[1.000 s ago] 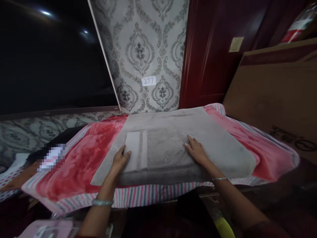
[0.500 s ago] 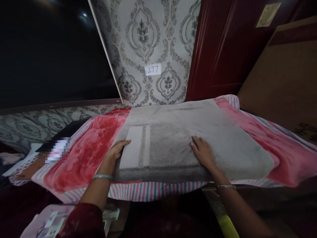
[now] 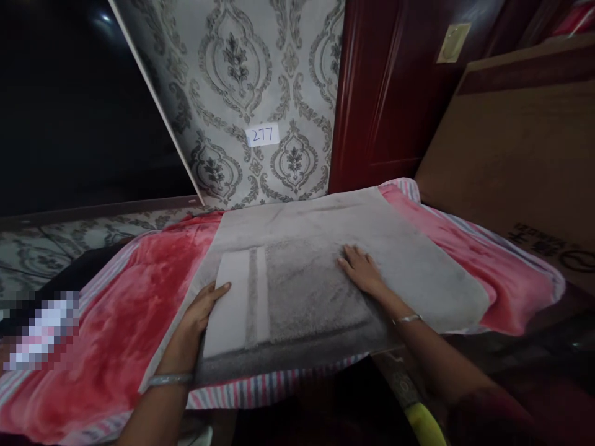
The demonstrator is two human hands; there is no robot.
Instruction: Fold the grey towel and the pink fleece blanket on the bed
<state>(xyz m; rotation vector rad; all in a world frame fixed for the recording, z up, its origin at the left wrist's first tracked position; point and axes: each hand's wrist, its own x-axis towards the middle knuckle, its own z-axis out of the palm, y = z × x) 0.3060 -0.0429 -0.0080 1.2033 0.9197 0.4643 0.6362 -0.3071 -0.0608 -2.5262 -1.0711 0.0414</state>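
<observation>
A folded grey towel (image 3: 307,291) with pale bands at its left end lies flat on a light grey cloth (image 3: 418,266). At the towel's left edge is my left hand (image 3: 199,313), its thumb reaching over the pale band and its other fingers along the side, partly hidden. My right hand (image 3: 365,272) rests palm down on the right part of the towel, fingers stretched out. Beneath the cloth spreads a red plush blanket (image 3: 139,297) with a striped border.
A large dark screen (image 3: 79,118) stands at the back left. Behind the cloth is a patterned wall (image 3: 232,93) with a paper label (image 3: 263,134) reading 277. A dark red door (image 3: 372,93) and a cardboard box (image 3: 525,148) stand at the right.
The view has shifted, so the wall and the cloth sit further left. Both hands stay at about the same places on the towel.
</observation>
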